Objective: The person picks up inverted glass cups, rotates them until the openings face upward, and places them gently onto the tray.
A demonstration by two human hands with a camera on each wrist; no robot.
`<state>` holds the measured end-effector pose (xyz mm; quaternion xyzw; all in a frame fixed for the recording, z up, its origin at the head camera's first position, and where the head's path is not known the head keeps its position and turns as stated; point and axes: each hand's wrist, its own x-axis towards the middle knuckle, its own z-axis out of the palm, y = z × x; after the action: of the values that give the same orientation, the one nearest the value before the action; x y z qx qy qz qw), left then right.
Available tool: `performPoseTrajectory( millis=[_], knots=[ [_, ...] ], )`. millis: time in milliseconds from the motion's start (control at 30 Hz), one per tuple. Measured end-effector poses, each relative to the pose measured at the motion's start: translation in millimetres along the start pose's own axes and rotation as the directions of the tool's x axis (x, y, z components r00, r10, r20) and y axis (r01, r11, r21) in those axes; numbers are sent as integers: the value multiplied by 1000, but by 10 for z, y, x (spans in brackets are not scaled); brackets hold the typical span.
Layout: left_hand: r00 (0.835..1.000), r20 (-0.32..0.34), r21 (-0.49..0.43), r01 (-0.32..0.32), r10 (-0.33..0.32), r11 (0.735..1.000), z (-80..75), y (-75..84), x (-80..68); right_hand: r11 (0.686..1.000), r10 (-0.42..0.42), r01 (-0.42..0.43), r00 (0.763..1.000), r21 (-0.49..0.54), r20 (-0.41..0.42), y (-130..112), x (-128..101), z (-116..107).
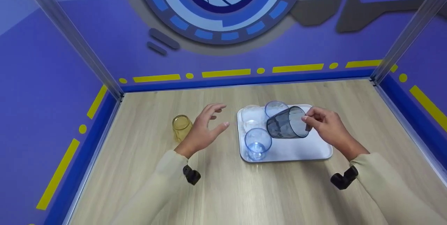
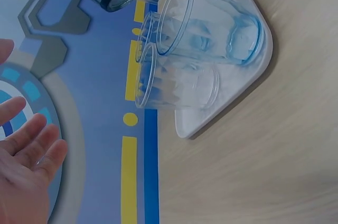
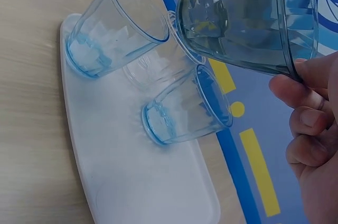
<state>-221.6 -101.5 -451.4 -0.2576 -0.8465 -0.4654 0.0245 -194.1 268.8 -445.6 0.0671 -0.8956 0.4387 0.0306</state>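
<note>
My right hand (image 1: 326,127) pinches the rim of a dark grey faceted glass (image 1: 282,124), tilted sideways above a white tray (image 1: 300,151). On the tray stand a blue-tinted glass (image 1: 257,144) at the front left, a clear glass (image 1: 252,116) behind it and another blue-tinted glass (image 1: 276,109) at the back. In the right wrist view, thumb and forefinger hold the rim of the grey glass (image 3: 232,20). To the tray's left, my left hand (image 1: 203,129) hovers with fingers spread and nothing in it. Beside it stands a yellow glass (image 1: 181,127), partly hidden by the hand.
The light wood table (image 1: 223,190) is bordered by blue-purple panels (image 1: 223,59) at the back and both sides. Metal corner posts (image 1: 83,53) rise at the back corners. A black wrist camera (image 1: 191,175) sits on the left sleeve, with another (image 1: 344,178) on the right.
</note>
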Motion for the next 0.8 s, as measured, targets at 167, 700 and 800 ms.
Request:
performPoseTrajectory(
  millis=[167, 700, 800],
  knots=[
    [1000, -13, 15, 5, -4, 1000, -38, -33, -26, 1000, -10, 11, 1000, -17, 7, 5, -7, -29],
    [999, -38, 53, 25, -23, 998, -108, -68, -81, 997, 23, -22, 1000, -69, 15, 152, 13, -18],
    [999, -41, 57, 27, -24, 998, -125, -70, -89, 997, 11, -11, 1000, -78, 10, 170, 12, -5]
  ],
)
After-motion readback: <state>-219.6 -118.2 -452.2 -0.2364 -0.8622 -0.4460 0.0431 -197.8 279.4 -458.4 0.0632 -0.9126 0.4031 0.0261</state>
